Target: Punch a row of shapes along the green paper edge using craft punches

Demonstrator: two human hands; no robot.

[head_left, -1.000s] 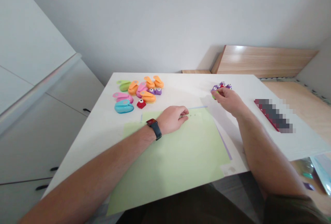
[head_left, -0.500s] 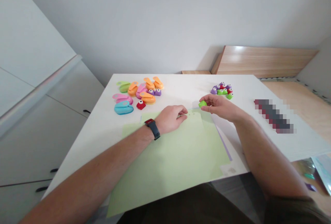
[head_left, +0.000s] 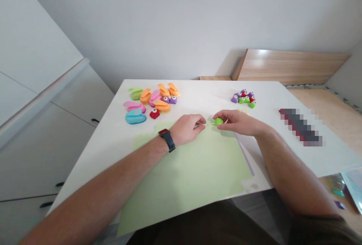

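Note:
A light green paper sheet point(head_left: 192, 165) lies on the white table point(head_left: 118, 131) in front of me. My left hand point(head_left: 188, 127), with a dark watch on the wrist, pinches the sheet's far edge with closed fingers. My right hand point(head_left: 240, 122) holds a small green paper punch point(head_left: 218, 121) at that same far edge, just right of my left fingers. A cluster of small purple, green and red punches point(head_left: 243, 97) sits beyond my right hand.
Larger punches in orange, pink, green and blue point(head_left: 151, 99) lie at the table's far left. A purple sheet's edge point(head_left: 244, 154) shows under the green one. A blurred red strip point(head_left: 301, 126) lies at the right. White cabinets point(head_left: 42, 124) stand on the left, a wooden board point(head_left: 288, 65) behind.
My right hand picked a green punch from the small cluster and carried it left and nearer, down to the sheet's far edge. My left hand stayed on the paper.

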